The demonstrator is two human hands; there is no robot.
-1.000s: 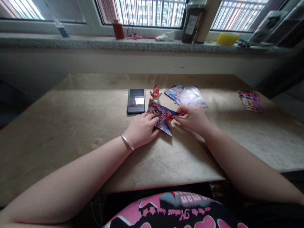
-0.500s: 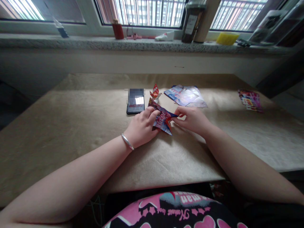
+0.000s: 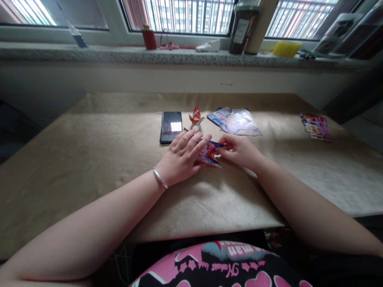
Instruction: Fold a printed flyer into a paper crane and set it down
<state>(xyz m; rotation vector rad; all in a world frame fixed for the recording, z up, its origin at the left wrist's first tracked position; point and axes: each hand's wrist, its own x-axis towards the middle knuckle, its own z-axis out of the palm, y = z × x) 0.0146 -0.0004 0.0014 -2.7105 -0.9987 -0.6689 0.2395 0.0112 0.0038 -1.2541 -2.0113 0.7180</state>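
A folded piece of printed paper (image 3: pixel 206 153), blue, purple and red with pale lettering, lies at the middle of the table between my hands. My left hand (image 3: pixel 184 153) rests over its left part with the fingers stretched out, covering much of it. At its right corner, my right hand (image 3: pixel 236 147) pinches the edge between thumb and fingers. Two pointed flaps split apart on that side, with orange-red showing inside. Just beyond the paper stands a small red and white folded paper figure (image 3: pixel 196 117).
A phone (image 3: pixel 171 127) lies left of the paper figure. Flat printed sheets (image 3: pixel 236 119) are stacked behind my right hand, and more colourful printed papers (image 3: pixel 315 126) lie at the far right. The stone windowsill (image 3: pixel 119 54) holds a dark jar (image 3: pixel 243 30) and a yellow sponge-like block (image 3: pixel 285 49).
My left hand has flattened, its fingers straightening across the paper and covering more of it. The paper's left tip has gone under the hand and its lower flap has shifted right.
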